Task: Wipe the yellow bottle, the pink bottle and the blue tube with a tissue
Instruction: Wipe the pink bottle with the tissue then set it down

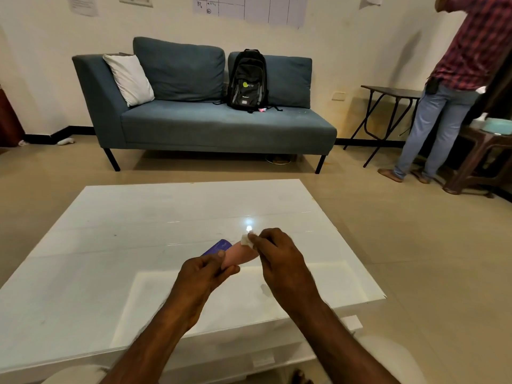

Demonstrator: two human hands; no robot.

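Above the white glossy table (pixel 110 231), my left hand (pixel 203 275) holds the pink bottle (pixel 239 254) tilted, its far end pointing up and to the right. My right hand (pixel 279 257) pinches a small white tissue (pixel 247 241) against that upper end of the bottle. The blue tube (pixel 217 247) lies on the table just behind my left hand, only its far end showing. The yellow bottle is not in sight.
A blue sofa (pixel 207 126) with a white cushion and a black backpack (pixel 248 80) stands beyond the table. At the right a person in a checked shirt (pixel 448 87) stands beside a dark folding table (pixel 393 92) and a brown stool (pixel 482 159).
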